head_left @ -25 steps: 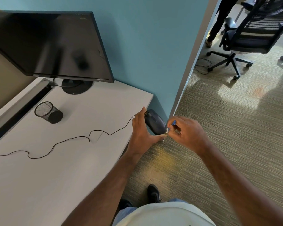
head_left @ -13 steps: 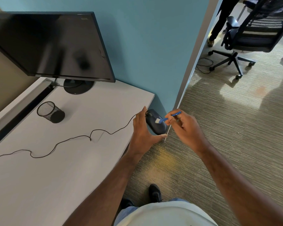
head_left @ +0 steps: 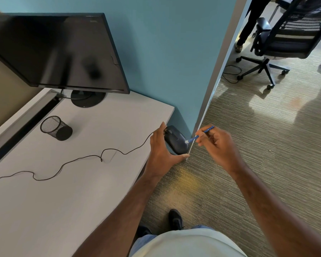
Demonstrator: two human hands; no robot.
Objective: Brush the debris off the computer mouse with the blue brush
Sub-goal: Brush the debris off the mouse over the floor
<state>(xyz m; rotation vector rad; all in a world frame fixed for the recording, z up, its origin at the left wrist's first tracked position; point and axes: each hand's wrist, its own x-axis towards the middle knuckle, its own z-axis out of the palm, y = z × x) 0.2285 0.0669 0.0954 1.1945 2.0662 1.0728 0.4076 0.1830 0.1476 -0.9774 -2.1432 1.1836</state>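
Fingers [head_left: 202,140] of the right hand [head_left: 219,147] pinched closed on the thin blue brush [head_left: 205,132], gripping it mid-shaft; the pale bristle tip touches the right rear flank of the computer mouse [head_left: 175,140]. The left hand [head_left: 161,154] cradles the mouse, its fingers spread part-way, forefinger along the far side and thumb under the near end. The mouse is held in the air just off the counter's [head_left: 82,182] right edge, near its far right corner, above the floor [head_left: 267,154]. Pale specks show at the front of the mouse, too small to identify. Its black cable [head_left: 82,157] trails leftward in loose curves across the white counter and is cut off at the left border.

At the counter's far edge stands a dark monitor [head_left: 54,51] on a round base, its left side cut off by the border; a dark slot runs along the far left edge. Between the monitor and the cable, a black mesh cup [head_left: 55,127] lies on its side, its mouth facing left; whether it holds anything cannot be made out.

Behind the counter rises a teal partition [head_left: 165,52] with a pale end post. Beyond it lies striped grey-green carpet with sunlit patches, an office chair [head_left: 282,39] cut off at the top right, and the legs of another person [head_left: 248,25]. At the bottom border appear the wearer's pale shirt and dark shoes [head_left: 175,218].
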